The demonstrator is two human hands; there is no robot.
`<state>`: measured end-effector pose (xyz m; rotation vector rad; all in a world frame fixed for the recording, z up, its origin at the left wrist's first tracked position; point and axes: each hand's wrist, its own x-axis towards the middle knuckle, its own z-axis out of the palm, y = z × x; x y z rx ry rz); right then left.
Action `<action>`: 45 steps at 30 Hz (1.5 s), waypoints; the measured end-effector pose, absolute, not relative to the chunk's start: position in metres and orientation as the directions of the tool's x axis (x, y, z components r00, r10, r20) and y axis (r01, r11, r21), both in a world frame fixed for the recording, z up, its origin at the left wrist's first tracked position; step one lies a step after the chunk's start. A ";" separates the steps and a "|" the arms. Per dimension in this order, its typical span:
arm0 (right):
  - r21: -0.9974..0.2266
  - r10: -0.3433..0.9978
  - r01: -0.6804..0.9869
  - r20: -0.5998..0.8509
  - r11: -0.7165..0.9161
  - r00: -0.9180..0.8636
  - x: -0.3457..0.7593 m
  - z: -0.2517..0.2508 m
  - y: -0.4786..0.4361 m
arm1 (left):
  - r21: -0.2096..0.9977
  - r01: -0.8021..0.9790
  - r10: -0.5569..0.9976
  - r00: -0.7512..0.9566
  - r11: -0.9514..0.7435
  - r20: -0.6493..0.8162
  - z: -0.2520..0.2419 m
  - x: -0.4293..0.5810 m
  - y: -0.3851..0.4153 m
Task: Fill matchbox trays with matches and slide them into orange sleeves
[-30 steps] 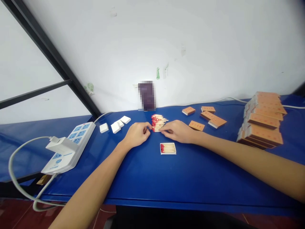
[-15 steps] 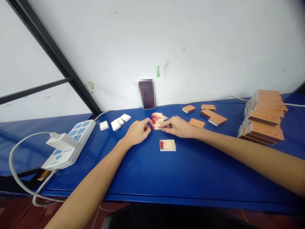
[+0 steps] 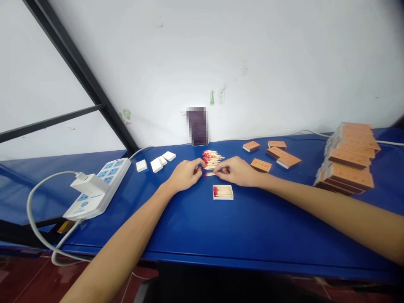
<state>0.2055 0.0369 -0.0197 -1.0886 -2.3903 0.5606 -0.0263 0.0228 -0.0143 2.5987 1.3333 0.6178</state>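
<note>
A heap of red-tipped matches (image 3: 213,160) lies on the blue table, heads to the left. At the heap's front edge, my right hand (image 3: 235,170) pinches the bare ends of a few matches (image 3: 209,174), drawn a little apart from the heap. My left hand (image 3: 188,174) is at the head side, its fingers curled and the thumb and index finger close together; what lies between them, if anything, is too small to make out. Nearer to me sits a white matchbox tray (image 3: 223,198) holding a row of matches with heads to the left.
Several white box pieces (image 3: 156,164) lie on the left, beside a power strip (image 3: 105,185) with a plugged-in adapter and cable. Several orange matchboxes (image 3: 288,160) are scattered on the right, before a large stack of matchboxes (image 3: 350,168). A blurred dark object (image 3: 198,128) leans against the wall.
My right hand has drawn a few matches toward me, away from the heap's front edge. My left hand stays beside the heads. The view has shifted slightly.
</note>
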 end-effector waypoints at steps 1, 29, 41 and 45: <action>-0.534 0.776 0.588 0.238 0.607 -0.584 0.206 -0.020 0.037 | 0.315 0.744 0.806 0.517 -0.589 0.288 -0.014 -0.026 0.022; -0.423 0.756 0.633 0.262 0.649 -0.600 0.206 -0.019 0.034 | 0.302 0.757 0.813 0.508 -0.579 0.286 -0.016 -0.026 0.025; -0.416 0.738 0.615 0.287 0.670 -0.610 0.206 -0.020 0.033 | 0.324 0.737 0.804 0.524 -0.593 0.281 -0.015 -0.025 0.025; -0.429 0.729 0.595 0.297 0.679 -0.617 0.207 -0.020 0.032 | 0.363 0.727 0.812 0.524 -0.583 0.256 -0.014 -0.024 0.022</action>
